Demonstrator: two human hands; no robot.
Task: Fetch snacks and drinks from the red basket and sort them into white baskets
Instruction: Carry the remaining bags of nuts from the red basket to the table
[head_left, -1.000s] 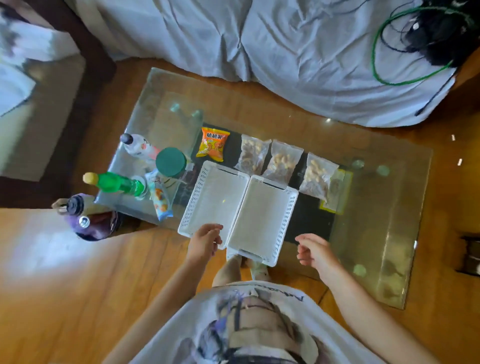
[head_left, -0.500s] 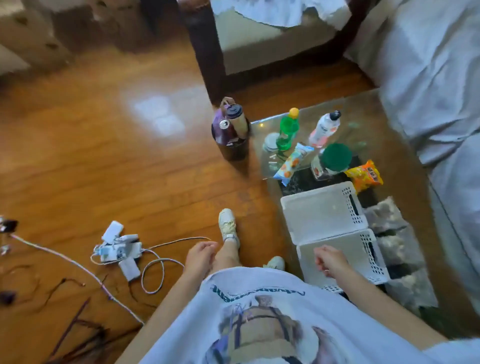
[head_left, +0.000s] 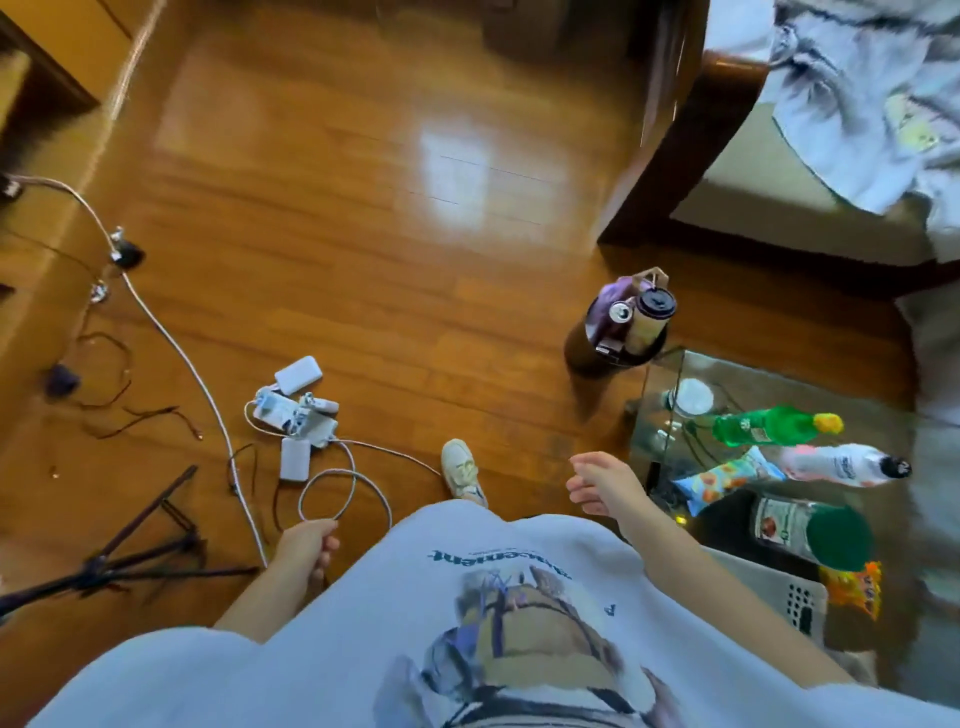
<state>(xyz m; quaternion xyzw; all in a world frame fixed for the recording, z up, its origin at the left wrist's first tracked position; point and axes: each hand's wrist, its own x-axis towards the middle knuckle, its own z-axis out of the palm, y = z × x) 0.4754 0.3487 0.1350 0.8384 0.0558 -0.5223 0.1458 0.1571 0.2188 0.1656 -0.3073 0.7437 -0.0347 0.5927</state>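
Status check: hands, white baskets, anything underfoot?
Both hands empty. White basket edge visible on glass table; red basket not in view. Cables on floor by left foot.

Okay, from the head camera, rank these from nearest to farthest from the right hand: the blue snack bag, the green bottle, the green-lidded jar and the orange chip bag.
Measured from the right hand:
1. Blue snack bag, just to its right on the glass table.
2. Green bottle, farther right and up.
3. Green-lidded jar, right and lower.
4. Orange chip bag, lowest right, by the white basket.

Green bottle — yellow cap; orange snack bag.
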